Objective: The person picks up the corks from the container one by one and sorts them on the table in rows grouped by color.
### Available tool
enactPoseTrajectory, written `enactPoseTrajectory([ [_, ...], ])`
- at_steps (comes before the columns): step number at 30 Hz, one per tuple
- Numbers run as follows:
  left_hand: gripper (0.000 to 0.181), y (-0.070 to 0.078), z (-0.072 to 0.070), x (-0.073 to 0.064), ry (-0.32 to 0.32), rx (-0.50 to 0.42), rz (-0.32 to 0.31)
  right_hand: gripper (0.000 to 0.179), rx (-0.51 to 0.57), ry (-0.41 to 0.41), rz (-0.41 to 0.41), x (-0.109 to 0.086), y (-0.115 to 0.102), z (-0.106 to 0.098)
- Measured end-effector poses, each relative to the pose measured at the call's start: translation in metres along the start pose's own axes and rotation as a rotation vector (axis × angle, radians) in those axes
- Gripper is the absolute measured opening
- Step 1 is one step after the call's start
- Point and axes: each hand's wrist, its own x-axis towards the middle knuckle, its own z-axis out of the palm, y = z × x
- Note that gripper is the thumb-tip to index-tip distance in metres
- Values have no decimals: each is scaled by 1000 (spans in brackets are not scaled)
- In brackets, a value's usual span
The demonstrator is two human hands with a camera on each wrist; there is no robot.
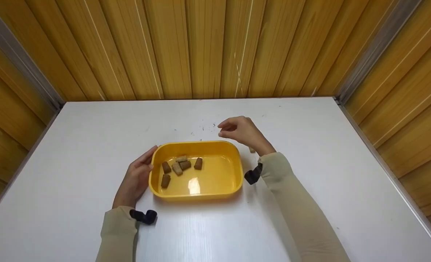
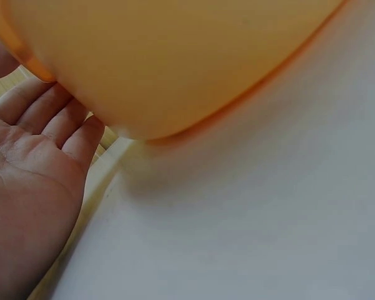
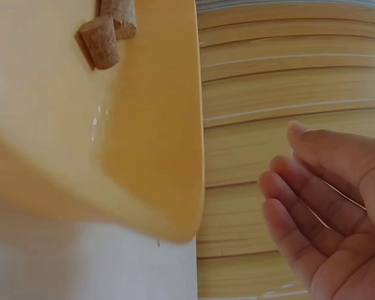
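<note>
**One hand braces the tray, the other hovers with nothing in it**

The left hand [image 1: 133, 180] lies along the outside of the yellow tray [image 1: 215, 182] at its left edge, fingers extended and pressed against the wall, seemingly to keep it from sliding. The right hand [image 1: 246, 133] hangs just beyond the tray's far right corner, its grip loosely bowed, thumb and fingertips apart, pinching nothing visible.

The tray sits around the middle of the bench [image 1: 310, 145]. Six brown and tan plugs [image 1: 198, 163] lie in its left half, nearer the braced edge; some touch, others lie apart.

Outside the right edge, near its far corner, another plug [image 1: 252, 149] rests on the bench, partly hidden by the right wrist; the tray's wall stands between it and the six. Dark specks [image 1: 214, 125] mark the bench beyond the tray's far edge, and wood-patterned panels [image 1: 204, 54] close off the bench's far edge.
</note>
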Motion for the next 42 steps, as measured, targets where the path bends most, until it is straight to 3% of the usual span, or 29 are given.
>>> enactPoseTrajectory([
  [9, 60, 0, 0, -1, 0, -5, -1, 27, -32, -152, -19, 14, -14, 25],
  [18, 60, 0, -1, -1, -2, -14, 5, 30, -52, -248, -11, 21, -16, 47],
  [33, 62, -2, -1, 1, 9, 27, 4, 31, -39, -277, -18, 22, -22, 62],
  [42, 62, -2, -1, 0, 17, 6, 7, 35, -76, -438, -25, 28, -32, 75],
])
